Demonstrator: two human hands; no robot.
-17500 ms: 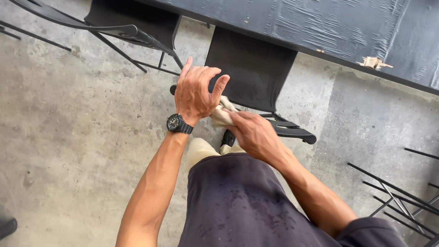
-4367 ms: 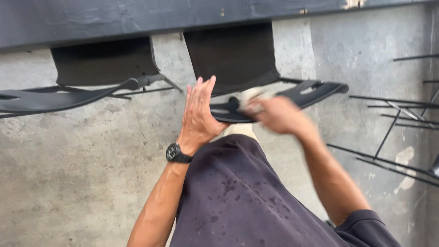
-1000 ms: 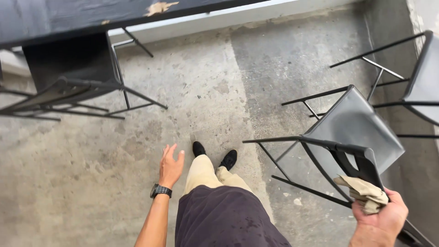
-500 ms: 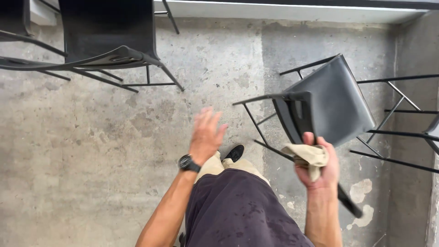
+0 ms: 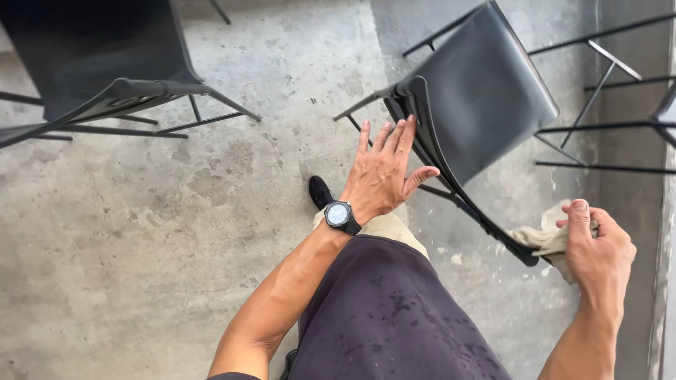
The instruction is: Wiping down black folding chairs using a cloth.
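Observation:
A black chair [image 5: 486,91] stands right in front of me, its backrest edge nearest me. My left hand [image 5: 384,172], with a black wristwatch [image 5: 341,215], is open with fingers spread, close to the chair's backrest frame; I cannot tell if it touches. My right hand [image 5: 597,248] grips a beige cloth [image 5: 546,243] and presses it against the lower end of the chair's back frame. My dark apron and one black shoe [image 5: 320,191] show below.
A second black chair [image 5: 98,63] stands at the upper left. More black chair frames [image 5: 605,127] stand at the right, beside a lighter strip of floor. The floor is stained grey concrete [image 5: 141,232].
My view has dropped closer to the chair. My left hand has moved forward to the backrest. My right hand with the cloth has moved out to the right along the frame.

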